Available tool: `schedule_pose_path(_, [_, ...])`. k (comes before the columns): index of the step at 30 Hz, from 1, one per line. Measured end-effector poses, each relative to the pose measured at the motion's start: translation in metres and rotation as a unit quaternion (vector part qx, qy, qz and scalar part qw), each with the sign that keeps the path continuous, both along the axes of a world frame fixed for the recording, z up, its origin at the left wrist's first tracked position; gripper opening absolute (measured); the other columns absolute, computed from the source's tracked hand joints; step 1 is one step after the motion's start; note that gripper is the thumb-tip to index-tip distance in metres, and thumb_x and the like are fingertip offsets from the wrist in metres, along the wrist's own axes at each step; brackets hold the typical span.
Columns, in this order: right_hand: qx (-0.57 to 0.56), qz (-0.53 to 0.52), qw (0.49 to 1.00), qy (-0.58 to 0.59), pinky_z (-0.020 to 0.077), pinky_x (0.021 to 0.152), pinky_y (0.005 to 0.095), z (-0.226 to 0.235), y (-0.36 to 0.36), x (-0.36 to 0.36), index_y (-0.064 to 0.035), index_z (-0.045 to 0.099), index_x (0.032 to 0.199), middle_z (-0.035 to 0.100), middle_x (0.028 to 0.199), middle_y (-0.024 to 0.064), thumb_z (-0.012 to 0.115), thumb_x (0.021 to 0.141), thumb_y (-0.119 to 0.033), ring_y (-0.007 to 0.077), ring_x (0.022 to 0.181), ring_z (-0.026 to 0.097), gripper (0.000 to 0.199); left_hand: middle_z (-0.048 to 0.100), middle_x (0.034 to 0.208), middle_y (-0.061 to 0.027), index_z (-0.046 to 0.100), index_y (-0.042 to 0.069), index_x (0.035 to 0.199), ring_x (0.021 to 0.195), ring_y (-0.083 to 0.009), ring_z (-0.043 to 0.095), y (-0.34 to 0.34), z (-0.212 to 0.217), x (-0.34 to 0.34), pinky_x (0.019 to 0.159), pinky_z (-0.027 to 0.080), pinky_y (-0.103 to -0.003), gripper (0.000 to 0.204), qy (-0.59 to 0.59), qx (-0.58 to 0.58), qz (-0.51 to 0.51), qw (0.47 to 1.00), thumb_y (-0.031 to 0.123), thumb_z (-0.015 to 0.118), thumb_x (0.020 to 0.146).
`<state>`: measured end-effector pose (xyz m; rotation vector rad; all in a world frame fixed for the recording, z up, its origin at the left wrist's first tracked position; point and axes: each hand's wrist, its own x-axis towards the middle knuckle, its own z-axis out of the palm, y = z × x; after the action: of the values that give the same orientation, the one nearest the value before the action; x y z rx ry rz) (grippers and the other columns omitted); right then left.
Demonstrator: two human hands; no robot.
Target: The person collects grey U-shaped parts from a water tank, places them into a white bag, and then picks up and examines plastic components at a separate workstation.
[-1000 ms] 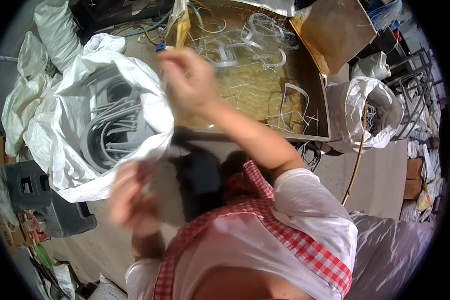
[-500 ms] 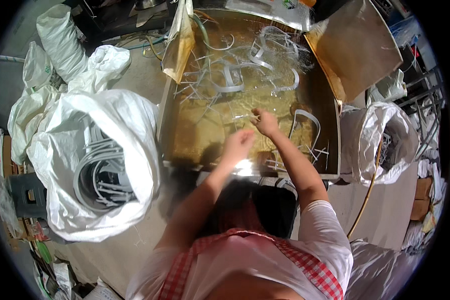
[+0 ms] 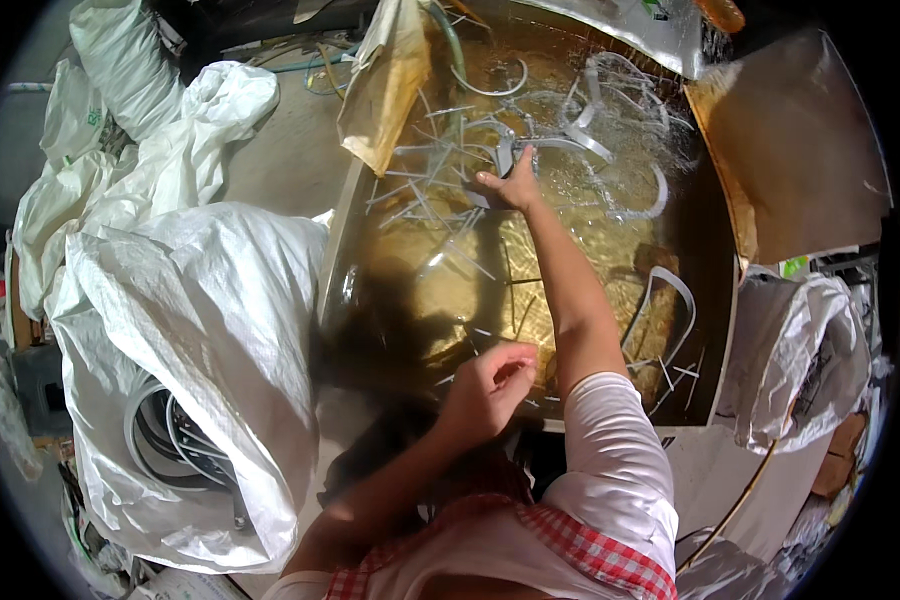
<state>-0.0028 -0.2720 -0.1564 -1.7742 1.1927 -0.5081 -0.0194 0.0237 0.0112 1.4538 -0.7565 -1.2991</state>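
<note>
My right hand (image 3: 510, 188) reaches far into a shallow tank (image 3: 722, 385) of yellowish water. Its thumb and fingers are around a curved grey plastic band (image 3: 504, 152) at the water's surface; the grip is partly hidden. Closer to me, my left hand (image 3: 492, 392) hangs over the tank's near edge with its fingers curled in. Whatever it holds, if anything, cannot be made out. More curved bands (image 3: 660, 190) float on the far right side. Thin plastic sticks (image 3: 420, 195) lie scattered to the left of my right hand.
A large white woven sack (image 3: 225, 290) holding grey rings (image 3: 155, 440) stands at left. Another white sack (image 3: 820, 330) is at right, with a thin pole (image 3: 735, 515) leaning near it. Stained sheets (image 3: 805, 150) flank the tank, and a hose (image 3: 448, 45) enters at its far side.
My right hand has stretched forward from mid-tank to the curved band. My left hand has drawn back toward me, its fingers curled. The view has shifted, so the tank sits further right.
</note>
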Motion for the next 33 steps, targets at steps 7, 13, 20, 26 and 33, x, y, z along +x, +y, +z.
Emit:
schedule_pose_path(7, [-0.042, 0.116, 0.988, 0.094, 0.0366, 0.096, 0.0348, -0.020, 0.023, -0.009, 0.0048, 0.016, 0.133, 0.047, 0.120, 0.0258, 0.085, 0.051, -0.035, 0.0324, 0.111, 0.048, 0.114, 0.063, 0.091, -0.0071, 0.059, -0.002, 0.103, 0.083, -0.0123, 0.059, -0.003, -0.008, 0.010, 0.075, 0.046, -0.025, 0.022, -0.019, 0.035, 0.009, 0.999, 0.009, 0.055, 0.084])
schedule_pose_path(13, [0.013, 0.116, 0.992, -0.039, 0.0462, 0.082, 0.0296, 0.062, 0.079, -0.047, 0.0035, 0.030, 0.128, 0.053, 0.109, 0.0130, 0.081, 0.059, -0.017, 0.0197, 0.094, 0.054, 0.089, 0.056, 0.102, -0.0100, 0.055, -0.003, 0.105, 0.086, -0.0128, 0.055, -0.010, -0.063, -0.004, 0.077, 0.044, -0.025, 0.025, 0.110, -0.049, 0.231, 0.965, 0.005, 0.057, 0.082])
schedule_pose_path(20, [0.155, 0.111, 0.972, -0.138, 0.0443, 0.084, 0.0292, 0.108, 0.154, -0.114, -0.0023, 0.031, 0.130, 0.053, 0.110, 0.0074, 0.073, 0.070, -0.007, 0.0154, 0.094, 0.053, 0.073, 0.053, 0.106, -0.0086, 0.046, 0.002, 0.110, 0.092, -0.0168, 0.052, -0.041, -0.066, -0.018, 0.080, 0.042, -0.029, 0.033, 0.273, 0.038, 0.274, 0.922, 0.017, 0.059, 0.083])
schedule_pose_path(26, [0.240, 0.172, 0.934, -0.200, 0.0387, 0.094, 0.0328, 0.144, 0.176, -0.154, -0.0053, 0.024, 0.137, 0.043, 0.128, 0.0111, 0.071, 0.073, -0.012, 0.0196, 0.116, 0.043, 0.080, 0.052, 0.113, -0.0142, 0.035, 0.001, 0.122, 0.100, -0.0223, 0.054, -0.038, -0.040, -0.026, 0.084, 0.043, -0.034, 0.048, 0.045, 0.013, 0.139, 0.989, 0.025, 0.056, 0.087])
schedule_pose_path(33, [0.046, 0.068, 0.986, -0.146, 0.0391, 0.094, 0.0337, 0.138, 0.193, -0.155, -0.0008, 0.035, 0.131, 0.045, 0.126, 0.0132, 0.069, 0.073, -0.008, 0.0210, 0.114, 0.045, 0.068, 0.052, 0.114, -0.0135, 0.018, 0.006, 0.138, 0.096, -0.0181, 0.055, -0.035, -0.039, -0.023, 0.080, 0.044, -0.028, 0.063, 0.286, -0.116, 0.117, 0.944, 0.012, 0.054, 0.087])
